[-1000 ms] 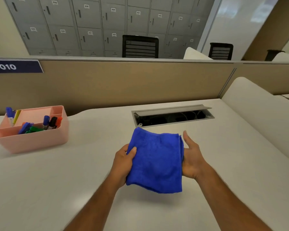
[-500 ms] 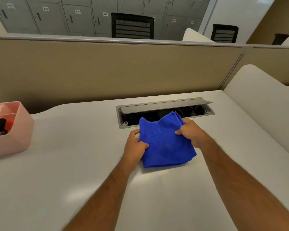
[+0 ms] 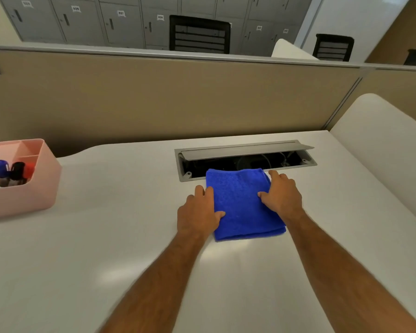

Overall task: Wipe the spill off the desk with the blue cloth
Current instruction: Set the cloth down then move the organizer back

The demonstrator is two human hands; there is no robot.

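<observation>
1. Two forearms in view, both bare; no sleeve reaches into the picture.
2. Left hand [image 3: 199, 210]: no glove, no ring or band visible on the fingers.
3. Right hand [image 3: 282, 194]: no glove, no ring visible.
4. Wrists bare, no watch or strap.
5. Fine hair along both forearms.
6. Nails short; detail blurred.
7. Upper arms, torso out of frame.

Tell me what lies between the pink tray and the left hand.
Only bare desk between tray and left hand, per the head view.
</observation>
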